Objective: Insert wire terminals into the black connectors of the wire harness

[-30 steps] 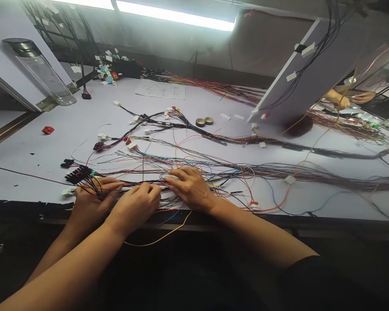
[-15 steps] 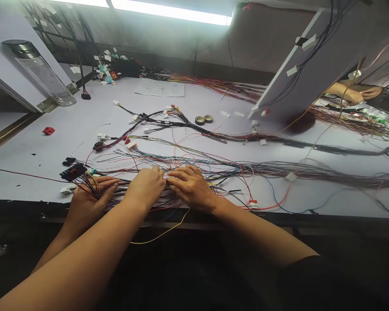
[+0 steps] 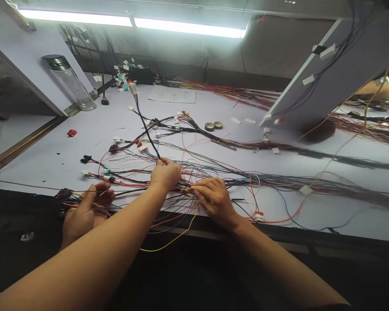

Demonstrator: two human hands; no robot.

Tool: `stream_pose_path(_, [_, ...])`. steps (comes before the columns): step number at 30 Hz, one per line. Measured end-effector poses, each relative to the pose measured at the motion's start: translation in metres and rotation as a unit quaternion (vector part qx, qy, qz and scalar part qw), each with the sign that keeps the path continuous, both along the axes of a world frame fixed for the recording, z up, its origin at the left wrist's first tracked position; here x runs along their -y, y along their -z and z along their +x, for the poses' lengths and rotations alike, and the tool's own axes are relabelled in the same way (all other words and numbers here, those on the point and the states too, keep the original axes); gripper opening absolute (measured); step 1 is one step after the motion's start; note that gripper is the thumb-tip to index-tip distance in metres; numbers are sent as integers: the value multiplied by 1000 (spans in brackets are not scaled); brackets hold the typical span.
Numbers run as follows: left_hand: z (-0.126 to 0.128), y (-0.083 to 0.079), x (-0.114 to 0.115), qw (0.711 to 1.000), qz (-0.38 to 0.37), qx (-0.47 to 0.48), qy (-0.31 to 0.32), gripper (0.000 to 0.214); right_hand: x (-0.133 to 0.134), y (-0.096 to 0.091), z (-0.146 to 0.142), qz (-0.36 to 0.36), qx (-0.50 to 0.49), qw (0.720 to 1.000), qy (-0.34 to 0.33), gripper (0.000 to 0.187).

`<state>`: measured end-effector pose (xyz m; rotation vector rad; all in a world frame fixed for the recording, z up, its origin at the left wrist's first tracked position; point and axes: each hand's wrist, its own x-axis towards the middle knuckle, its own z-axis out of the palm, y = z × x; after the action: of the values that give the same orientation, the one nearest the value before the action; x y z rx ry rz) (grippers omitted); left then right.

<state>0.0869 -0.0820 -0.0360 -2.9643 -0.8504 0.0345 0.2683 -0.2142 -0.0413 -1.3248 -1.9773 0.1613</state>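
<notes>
At the table's front edge, my left hand (image 3: pixel 81 214) is cupped round a wire bundle (image 3: pixel 106 212), thumb and fingers a little apart. A dark multi-way connector (image 3: pixel 64 194) ends this bundle, left of the hand. My right hand (image 3: pixel 214 199) pinches thin wires at a yellowish spot (image 3: pixel 186 190) in the tangle. Between my hands, another person's hand (image 3: pixel 166 173) reaches in from the lower left, its forearm crossing over my left arm. It grips a black sleeved cable (image 3: pixel 145 122) that sticks up with a white connector (image 3: pixel 133 88) on its end.
A taped wiring harness (image 3: pixel 194 127) runs across the table behind the hands. Two tape rolls (image 3: pixel 213 125), a paper sheet (image 3: pixel 172 95), a red connector (image 3: pixel 71 133) and a glass bottle (image 3: pixel 71 84) are farther back. A slanted panel (image 3: pixel 314 82) stands at the right.
The other person's hand has lifted the black cable, its white connector now raised. My left hand has loosened and turned palm up, the dark connector lower. My right hand stays near the same wires.
</notes>
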Motion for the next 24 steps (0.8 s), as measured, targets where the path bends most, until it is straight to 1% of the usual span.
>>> stream_pose_path(2, [-7,-9,-4,998,12,-47,28,5,-1,2,0,-7,-1,1000,-6,18])
stream_pose_path(5, [-17,-22,-4,994,37,-87,54,16,-2,2,-1,-14,-3,1000,-9,19])
stream_pose_path(7, [-19,-25,3,993,61,-85,57,21,-2,1,-2,-16,-3,1000,-8,19])
stream_pose_path(9, [-17,-22,16,992,78,-69,65,27,-2,0,-2,-18,-1,1000,-5,19])
stream_pose_path(12, [-11,-10,40,991,84,-42,91,31,-2,-2,-1,-19,-1,1000,-6,19])
stream_pose_path(14, [-9,-2,52,989,86,-39,112,29,-2,-2,-1,-18,-3,1000,-8,19])
stream_pose_path(16, [-11,1,60,985,88,-50,139,23,-2,-1,-1,-18,-5,1000,-9,18])
stream_pose_path(18, [-15,0,65,979,92,-65,169,18,-2,-1,-1,-19,-6,1000,-5,19])
stream_pose_path(20, [-18,-3,69,974,95,-74,191,19,-2,0,-1,-20,-5,1000,-3,19])
stream_pose_path(24, [-13,-10,76,971,97,-64,209,23,-1,0,0,-12,-6,1000,-3,18])
